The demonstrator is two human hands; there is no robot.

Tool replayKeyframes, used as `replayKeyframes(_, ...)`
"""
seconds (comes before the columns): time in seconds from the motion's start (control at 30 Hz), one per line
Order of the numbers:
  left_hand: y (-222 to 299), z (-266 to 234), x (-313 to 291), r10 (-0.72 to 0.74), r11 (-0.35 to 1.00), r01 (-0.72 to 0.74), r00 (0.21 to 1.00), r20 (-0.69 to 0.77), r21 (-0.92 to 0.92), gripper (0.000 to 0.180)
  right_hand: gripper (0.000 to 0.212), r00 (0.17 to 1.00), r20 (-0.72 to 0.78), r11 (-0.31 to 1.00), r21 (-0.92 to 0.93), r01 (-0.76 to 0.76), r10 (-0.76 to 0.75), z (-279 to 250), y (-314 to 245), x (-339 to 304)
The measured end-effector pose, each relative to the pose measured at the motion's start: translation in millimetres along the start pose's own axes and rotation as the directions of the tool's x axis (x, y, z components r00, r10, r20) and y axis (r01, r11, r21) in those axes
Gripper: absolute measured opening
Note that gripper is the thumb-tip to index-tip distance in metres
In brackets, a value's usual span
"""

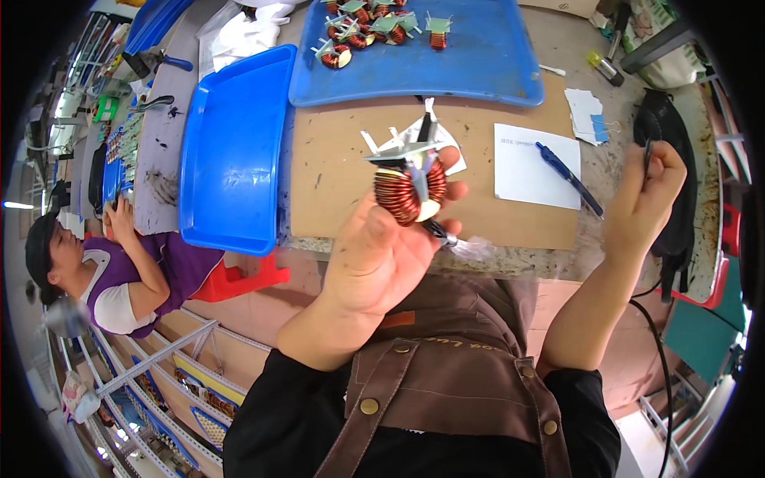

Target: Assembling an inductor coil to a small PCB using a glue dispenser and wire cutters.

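While our left hand [362, 259] curls half closed around the copper-wound ring coil with a pale green plate [398, 199], above the near edge of the flat brown board [335, 191], we should probably grip lightly, sparing its windings. To the right, our right hand [644, 197] pinches a thin dark object [649, 153] we cannot identify; farther off, similar copper-wound coils [396, 33] sit in the shallow blue plastic tray [478, 76].

Room lies left of the coil [393, 195], until the narrower tray [233, 159] blocks.

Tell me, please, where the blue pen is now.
In the head view, the blue pen lies right of centre, across the right edge of the white paper, left of the right hand.
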State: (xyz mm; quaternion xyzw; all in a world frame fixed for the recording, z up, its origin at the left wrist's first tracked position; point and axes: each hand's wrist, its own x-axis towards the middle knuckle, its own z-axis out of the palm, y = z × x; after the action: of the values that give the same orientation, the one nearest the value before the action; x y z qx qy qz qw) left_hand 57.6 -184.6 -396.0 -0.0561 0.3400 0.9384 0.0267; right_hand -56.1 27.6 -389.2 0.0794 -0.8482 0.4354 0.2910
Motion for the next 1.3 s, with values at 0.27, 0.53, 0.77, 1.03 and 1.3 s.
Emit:
replayKeyframes(0.27, -4.9, 14.7, -3.9, 0.062, 0.997, -0.061, 0.998, 0.018, -0.056, 0.072, 0.021, 0.948, 0.294, 0.835, 0.547, -0.062, -0.122, 20.0, -78.9, -38.7)
replayKeyframes(0.53, -1.4, 18.1, -10.9, 0.081, 0.997, -0.080, 0.996, 0.045, -0.008, 0.072, 0.021, 0.925, 0.318, 0.787, 0.616, -0.033, -0.210, 20.7, -95.2, -35.3)
replayKeyframes(0.77, 0.1, 19.3, -10.9, 0.084, 0.996, -0.083, 0.995, 0.063, -0.013, 0.069, 0.019, 0.921, 0.261, 0.815, 0.573, 0.092, -0.287, 20.4, -94.7, -33.4)
replayKeyframes(1.03, -2.0, 11.6, -7.5, 0.060, 0.997, -0.064, 0.993, 0.102, 0.036, 0.070, 0.019, 0.923, 0.337, 0.805, 0.590, -0.054, -0.185, 18.7, -94.8, -34.3)
replayKeyframes(1.3, -2.3, 16.5, -9.4, 0.089, 0.995, -0.092, 0.994, 0.071, 0.048, 0.071, 0.018, 0.919, 0.336, 0.797, 0.603, -0.041, -0.207, 20.9, -91.4, -32.8)
